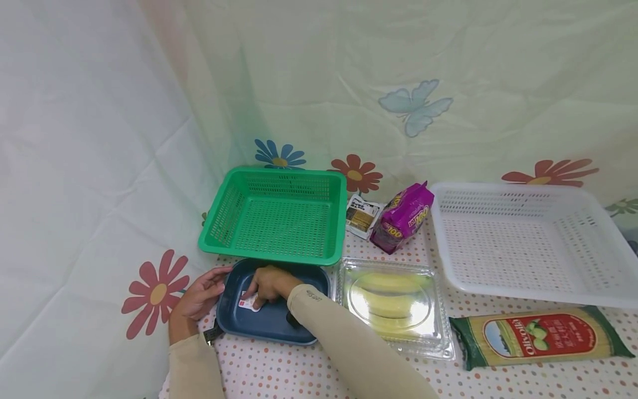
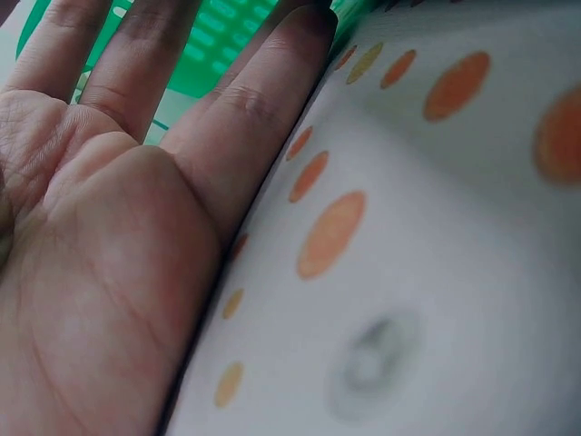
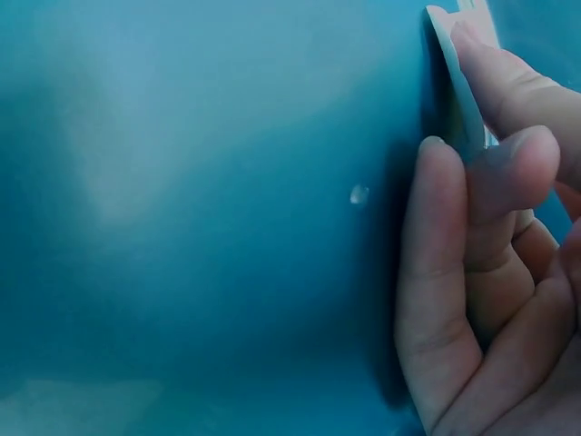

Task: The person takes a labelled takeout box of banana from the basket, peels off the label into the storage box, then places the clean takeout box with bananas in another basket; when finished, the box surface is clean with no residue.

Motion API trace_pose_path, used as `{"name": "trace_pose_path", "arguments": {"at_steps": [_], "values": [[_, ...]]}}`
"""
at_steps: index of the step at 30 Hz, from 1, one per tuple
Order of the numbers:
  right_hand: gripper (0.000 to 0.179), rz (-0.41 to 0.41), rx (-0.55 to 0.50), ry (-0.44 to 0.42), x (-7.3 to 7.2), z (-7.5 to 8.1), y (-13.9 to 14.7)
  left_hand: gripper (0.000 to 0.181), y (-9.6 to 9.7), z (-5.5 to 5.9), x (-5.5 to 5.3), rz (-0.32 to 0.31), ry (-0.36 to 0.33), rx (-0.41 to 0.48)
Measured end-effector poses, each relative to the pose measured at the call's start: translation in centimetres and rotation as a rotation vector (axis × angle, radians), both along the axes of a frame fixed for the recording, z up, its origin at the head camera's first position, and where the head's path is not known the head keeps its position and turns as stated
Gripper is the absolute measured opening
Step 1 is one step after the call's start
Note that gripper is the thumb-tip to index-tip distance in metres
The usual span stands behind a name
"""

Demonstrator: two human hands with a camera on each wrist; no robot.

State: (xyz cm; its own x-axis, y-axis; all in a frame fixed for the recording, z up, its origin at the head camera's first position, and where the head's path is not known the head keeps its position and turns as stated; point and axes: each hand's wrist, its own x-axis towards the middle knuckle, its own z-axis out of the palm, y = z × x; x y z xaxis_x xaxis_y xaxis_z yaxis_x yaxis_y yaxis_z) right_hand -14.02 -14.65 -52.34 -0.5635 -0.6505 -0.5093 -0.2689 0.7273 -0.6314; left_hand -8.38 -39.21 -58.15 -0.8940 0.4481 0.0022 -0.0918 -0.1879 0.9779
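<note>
A dark blue rectangular tray (image 1: pixel 234 313) lies in front of the green basket, with rounded corners. Inside it, my right hand (image 1: pixel 271 282) pinches a small white printed card (image 1: pixel 247 303) between index finger and thumb, close to the tray's bottom. From the right wrist, the card's lifted edge (image 3: pixel 461 86) shows beside the fingertips; the other fingers curl below it. Against the tray's left rim rests my left hand (image 1: pixel 198 296), its fingers loosely extended. The left wrist view shows that palm (image 2: pixel 100 245) holding nothing; its fingertips are partly cut off.
A green basket (image 1: pixel 344 233) touches the tray's far side. Right of the tray sits a clear box of bananas (image 1: pixel 391 305). Behind it are a small packet (image 1: pixel 361 216) and a purple bag (image 1: pixel 404 216). A white basket (image 1: pixel 528 296) and a spaghetti pack (image 1: pixel 543 338) lie farther right.
</note>
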Motion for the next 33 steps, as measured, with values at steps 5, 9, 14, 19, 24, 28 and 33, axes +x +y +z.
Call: {"name": "trace_pose_path", "arguments": {"at_steps": [5,9,14,19,24,28,33], "values": [[0.036,0.019,-0.027,-0.035,-0.2,0.4,0.4,0.051,0.1,0.1,-0.1,-0.004,-0.009,-0.006],[0.035,0.014,-0.037,-0.063,-0.3,0.7,0.8,0.051,0.2,0.3,-0.1,-0.005,-0.015,-0.012],[0.031,0.068,-0.011,-0.012,0.1,1.8,1.3,0.052,0.1,0.5,0.1,-0.004,-0.012,-0.020],[0.029,0.132,-0.026,0.055,0.5,3.4,2.1,0.054,0.1,0.3,0.0,-0.022,-0.005,0.031],[0.031,0.196,-0.093,0.114,1.0,5.2,3.7,0.056,0.2,0.0,0.0,-0.051,0.004,0.078],[0.033,0.211,-0.154,0.129,1.3,6.7,6.0,0.056,0.2,0.1,0.0,-0.055,0.012,0.075],[0.035,0.174,-0.234,0.117,1.7,8.7,9.4,0.054,0.4,0.6,0.1,-0.017,0.010,0.067]]}}
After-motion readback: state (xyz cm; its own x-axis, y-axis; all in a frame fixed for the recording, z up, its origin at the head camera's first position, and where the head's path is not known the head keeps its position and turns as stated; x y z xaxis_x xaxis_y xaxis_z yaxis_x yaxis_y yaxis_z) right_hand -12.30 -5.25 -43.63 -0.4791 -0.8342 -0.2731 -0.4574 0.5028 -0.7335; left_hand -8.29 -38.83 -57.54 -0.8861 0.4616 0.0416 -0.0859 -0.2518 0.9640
